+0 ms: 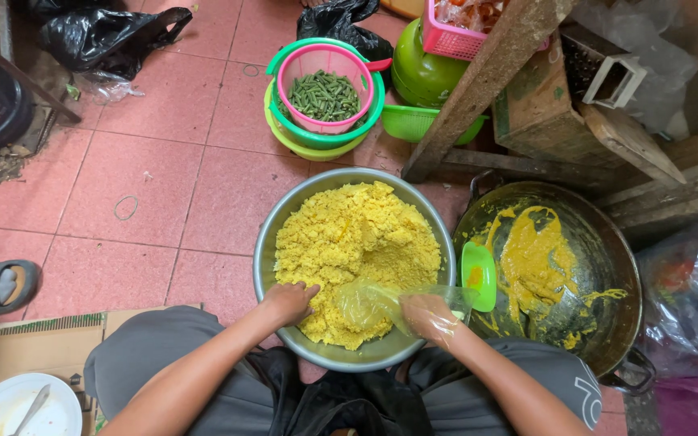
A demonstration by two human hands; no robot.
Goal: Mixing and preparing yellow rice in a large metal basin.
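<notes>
A big metal basin on the pink tiled floor holds a heap of crumbly yellow food. My left hand rests bare on the near left side of the heap, fingers pressed into it. My right hand, covered by a thin clear plastic bag, holds that bag against the near right side of the heap. The bag bulges with some yellow food inside it.
A dark wok smeared with yellow paste, with a green scoop at its rim, stands right of the basin. Behind are stacked plastic colanders with cut green beans, a wooden post, black bags, a white plate near left.
</notes>
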